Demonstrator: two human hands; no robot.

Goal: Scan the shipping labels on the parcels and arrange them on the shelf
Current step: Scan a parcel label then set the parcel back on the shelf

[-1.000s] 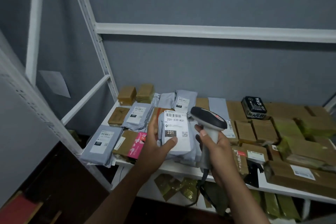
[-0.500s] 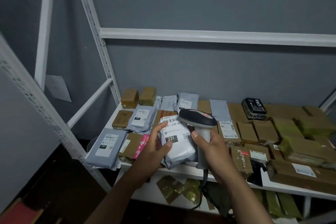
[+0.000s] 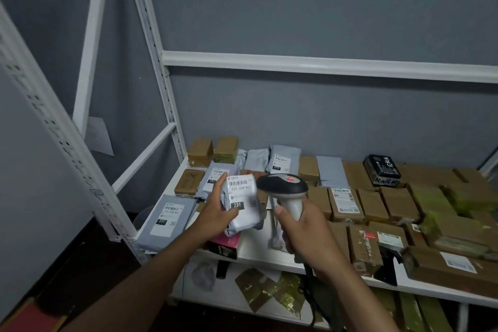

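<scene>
Shelf [image 3: 256, 256] already crowded with laid-out parcels, yet scanning judged mid-way: scanner [image 3: 285, 191] gripped in right hand [image 3: 310, 237], aimed beside labelled grey parcel [image 3: 241, 203] clasped by left hand [image 3: 218, 213] fingers above shelf, unplaced.

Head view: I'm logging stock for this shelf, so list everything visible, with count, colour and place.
White metal shelf rack: one, against the grey wall.
Grey plastic mailer with white label: one, held above the shelf's left front.
Grey and black handheld barcode scanner: one, beside that mailer's right.
Other grey mailers: several, shelf's left and back.
Brown cardboard boxes: many, middle and right; exact count unclear.
Black printed box: one, back right.
Pink packet: one, front edge.
Left hand: holds the mailer.
Right hand: grips the scanner.
</scene>
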